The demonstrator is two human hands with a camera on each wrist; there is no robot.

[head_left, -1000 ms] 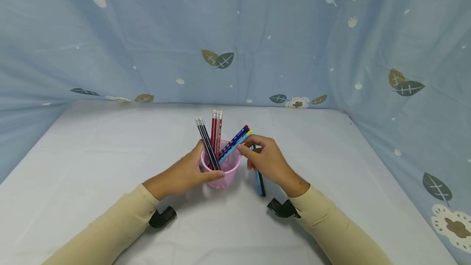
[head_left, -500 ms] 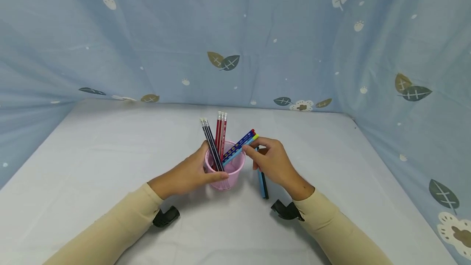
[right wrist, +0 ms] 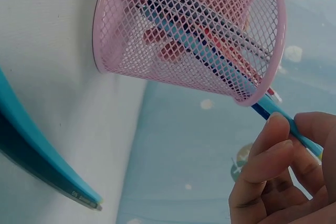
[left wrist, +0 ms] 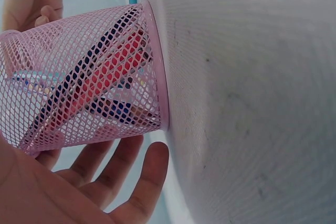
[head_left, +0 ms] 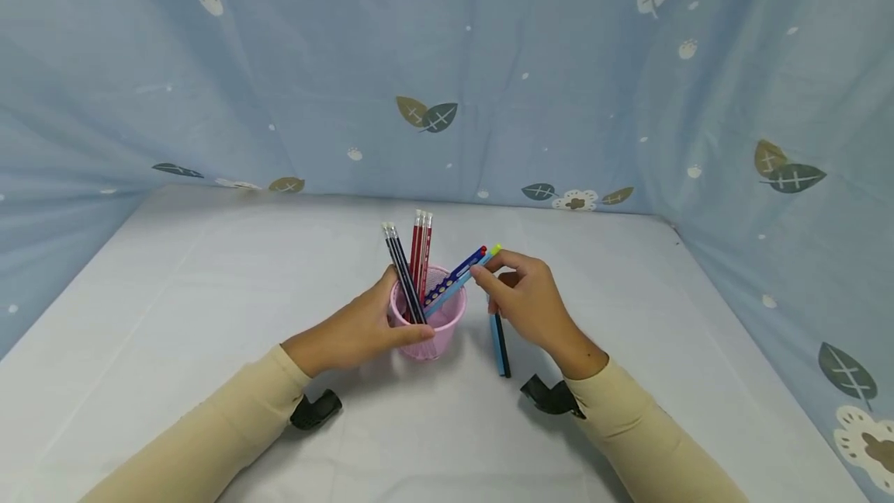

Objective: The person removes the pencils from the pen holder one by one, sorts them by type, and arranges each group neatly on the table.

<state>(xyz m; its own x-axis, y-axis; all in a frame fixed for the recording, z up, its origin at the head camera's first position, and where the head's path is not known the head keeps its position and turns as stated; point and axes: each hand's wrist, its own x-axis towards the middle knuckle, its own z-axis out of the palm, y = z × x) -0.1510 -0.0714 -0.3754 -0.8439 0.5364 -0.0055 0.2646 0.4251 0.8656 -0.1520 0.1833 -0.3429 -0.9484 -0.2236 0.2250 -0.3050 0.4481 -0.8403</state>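
My left hand holds a pink mesh pencil cup upright on the table, thumb along the near rim and fingers round its side. Inside it stand several black pencils and red pencils with white erasers. A dark blue pencil with a red end leans right over the rim. Beside it, a light blue pencil with a yellow end slants out of the cup, and the thumb and index finger of my right hand pinch it near the top. Its lower part is still within the mesh.
A light blue pencil and a black pencil lie side by side on the white tabletop, right of the cup. Blue leaf-patterned cloth hangs behind and to the right. Black wrist mounts sit under both sleeves.
My right hand has moved slightly up and right, sliding the light blue pencil farther out past the dark blue one. My left hand keeps its hold on the cup. The head view has shifted slightly.
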